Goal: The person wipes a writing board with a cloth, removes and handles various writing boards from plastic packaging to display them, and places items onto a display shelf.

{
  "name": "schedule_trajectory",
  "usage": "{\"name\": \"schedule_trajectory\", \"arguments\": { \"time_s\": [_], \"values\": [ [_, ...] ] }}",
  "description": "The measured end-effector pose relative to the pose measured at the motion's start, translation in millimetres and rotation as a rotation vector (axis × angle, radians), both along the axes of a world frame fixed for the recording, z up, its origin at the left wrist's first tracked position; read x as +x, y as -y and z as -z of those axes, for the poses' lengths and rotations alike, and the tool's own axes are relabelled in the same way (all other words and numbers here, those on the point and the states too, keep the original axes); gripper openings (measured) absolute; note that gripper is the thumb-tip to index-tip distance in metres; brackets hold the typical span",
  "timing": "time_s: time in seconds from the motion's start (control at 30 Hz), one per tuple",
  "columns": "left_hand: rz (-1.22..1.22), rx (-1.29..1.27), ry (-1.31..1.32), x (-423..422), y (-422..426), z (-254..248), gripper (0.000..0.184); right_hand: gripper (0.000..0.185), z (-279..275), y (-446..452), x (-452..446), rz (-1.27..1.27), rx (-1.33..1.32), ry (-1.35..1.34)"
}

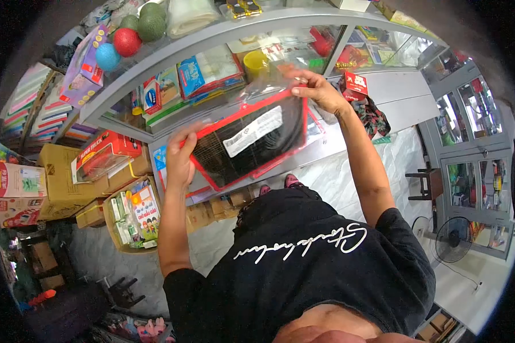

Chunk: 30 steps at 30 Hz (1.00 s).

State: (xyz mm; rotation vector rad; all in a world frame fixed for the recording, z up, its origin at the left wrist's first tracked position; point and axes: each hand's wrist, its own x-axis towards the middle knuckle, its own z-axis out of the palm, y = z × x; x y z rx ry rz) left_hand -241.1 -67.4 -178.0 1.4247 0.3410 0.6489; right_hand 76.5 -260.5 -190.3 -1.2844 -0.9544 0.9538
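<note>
A flat black item with a red border and a white label, the red-edged package (257,137), is held up in clear plastic before the glass display case. My left hand (180,153) grips its left edge, fingers behind and thumb in front. At its upper right corner, my right hand (317,91) pinches the package and its clear wrapping between thumb and fingers. The package is tilted, its right end higher. Beneath it, other flat packages lie partly hidden on the grey ledge (326,150).
The glass case (212,34) curves across the front. Left are a red truck box (106,154), cardboard boxes (66,177) and an open carton (133,214). A red box (356,84) and dark patterned cloth (375,117) sit right, beyond them a stool (426,184) and fan (454,239).
</note>
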Motion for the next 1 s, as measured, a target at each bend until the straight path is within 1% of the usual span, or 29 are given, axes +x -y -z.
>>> {"name": "schedule_trajectory", "arguments": {
  "time_s": [0.03, 0.07, 0.13, 0.17, 0.2, 0.27, 0.33, 0.37, 0.4, 0.43, 0.47, 0.5, 0.53, 0.6, 0.63, 0.67, 0.73, 0.77, 0.8, 0.87, 0.9, 0.97, 1.0],
  "values": [
    [0.103, -0.201, 0.029, 8, 0, 10, 0.026, 0.028, 8, 3, 2, 0.074, -0.009, -0.053],
    [0.092, -0.212, 0.028, 16, -1, 25, 0.026, 0.028, 15, 7, 6, 0.064, -0.021, -0.055],
    [0.101, -0.36, -0.03, 31, -2, 55, 0.029, 0.018, 32, 17, 15, 0.143, 0.016, -0.223],
    [0.136, -0.394, -0.054, 40, 0, 62, 0.03, 0.012, 42, 21, 17, 0.197, -0.022, -0.254],
    [0.172, -0.426, -0.077, 50, 1, 68, 0.031, 0.012, 56, 25, 24, 0.187, -0.035, -0.262],
    [0.171, -0.437, -0.097, 71, -3, 92, 0.032, 0.01, 84, 30, 40, 0.29, -0.045, -0.259],
    [0.222, -0.594, -0.122, 92, -4, 111, 0.031, 0.009, 103, 34, 54, 0.311, -0.07, -0.281],
    [0.156, -0.519, -0.115, 104, -7, 134, 0.028, 0.009, 115, 38, 64, 0.336, -0.083, -0.298],
    [0.148, -0.524, -0.118, 115, -6, 140, 0.028, 0.009, 125, 39, 70, 0.362, -0.095, -0.313],
    [0.091, -0.388, -0.132, 126, -4, 146, 0.03, 0.01, 137, 39, 75, 0.444, -0.119, -0.316],
    [0.035, -0.252, -0.148, 136, -1, 149, 0.032, 0.01, 148, 41, 80, 0.438, -0.125, -0.322],
    [0.018, -0.206, -0.205, 143, 2, 146, 0.046, 0.011, 159, 43, 87, 0.473, -0.149, -0.309],
    [0.01, -0.208, -0.213, 149, 9, 143, 0.046, 0.012, 170, 46, 93, 0.506, -0.174, -0.298],
    [-0.394, 0.552, -0.343, 160, 28, 127, 0.056, 0.013, 180, 46, 100, 0.502, -0.199, -0.277],
    [-0.433, 0.634, -0.294, 163, 30, 130, 0.057, 0.013, 183, 45, 101, 0.494, -0.197, -0.319],
    [-0.433, 0.636, -0.307, 165, 34, 127, 0.057, 0.014, 183, 44, 102, 0.488, -0.194, -0.362],
    [-0.354, 1.082, -0.594, 164, 45, 119, 0.056, 0.014, 183, 41, 105, 0.471, -0.185, -0.376],
    [-0.306, 1.181, -0.62, 167, 48, 119, 0.055, 0.014, 183, 40, 107, 0.465, -0.188, -0.38],
    [-0.3, 1.181, -0.628, 169, 48, 117, 0.055, 0.013, 182, 39, 108, 0.459, -0.192, -0.383],
    [-0.065, 1.153, -0.633, 174, 44, 110, 0.05, 0.014, 183, 37, 109, 0.456, -0.192, -0.391],
    [-0.058, 1.152, -0.639, 175, 40, 108, 0.05, 0.014, 184, 37, 109, 0.455, -0.189, -0.393],
    [-0.003, 1.12, -0.574, 177, 30, 106, 0.039, 0.013, 185, 36, 109, 0.475, -0.202, -0.405],
    [0.001, 1.117, -0.577, 178, 23, 108, 0.039, 0.013, 185, 36, 109, 0.493, -0.21, -0.408]
  ]
}}
